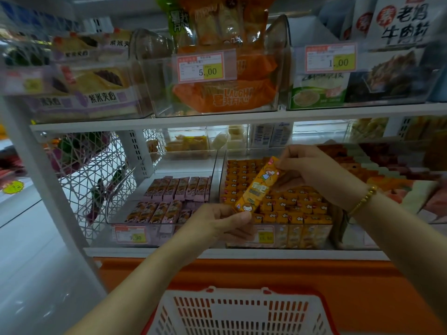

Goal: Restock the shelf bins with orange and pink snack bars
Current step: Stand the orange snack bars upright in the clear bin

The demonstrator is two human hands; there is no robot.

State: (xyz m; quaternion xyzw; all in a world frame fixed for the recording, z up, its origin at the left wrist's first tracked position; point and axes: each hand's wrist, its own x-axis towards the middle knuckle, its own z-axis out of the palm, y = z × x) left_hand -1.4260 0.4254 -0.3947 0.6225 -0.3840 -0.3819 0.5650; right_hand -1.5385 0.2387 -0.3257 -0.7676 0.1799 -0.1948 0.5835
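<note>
Left hand (217,222) and right hand (312,170) are pinching the ends of a long orange foil-wrapped snack bar (258,187) above its clear plastic bin (285,236); slotting it in upright would probably suit the rows.

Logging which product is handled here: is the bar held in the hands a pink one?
No, the bar pinched at its ends by the left hand and right hand is orange.

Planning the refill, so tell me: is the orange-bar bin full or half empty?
Nearly full: packed orange bars cover the clear bin wherever visible; the left hand, right hand and held bar hide a patch.
</note>
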